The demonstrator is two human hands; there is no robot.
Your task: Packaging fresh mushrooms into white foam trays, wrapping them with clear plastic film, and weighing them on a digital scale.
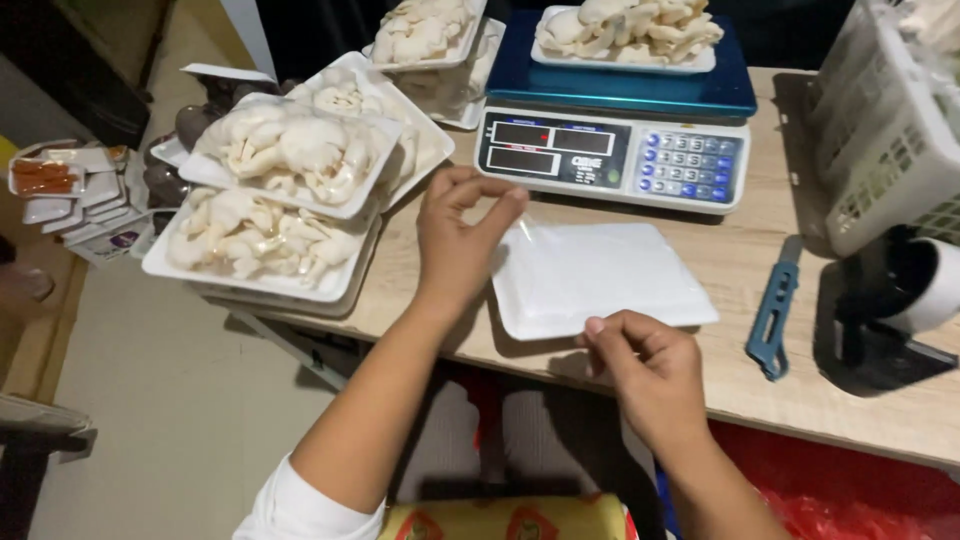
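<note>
Head view, left hand point(452, 240) and right hand point(650, 365) pinching white tray point(600, 275)

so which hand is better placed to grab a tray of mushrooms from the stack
Left, probably. The left hand pinches the far left corner of the empty tray, right beside the stacked mushroom trays. The right hand is at the near edge, farther from them.

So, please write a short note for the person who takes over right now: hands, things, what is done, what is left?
Left hand: pinches the far left corner of the empty white foam tray.
Right hand: pinches its near edge.
Tray lies flat on the wooden table, before the scale.
Done: several mushroom trays stacked at left; one filled tray on the scale.
Left: this tray holds nothing yet.
</note>
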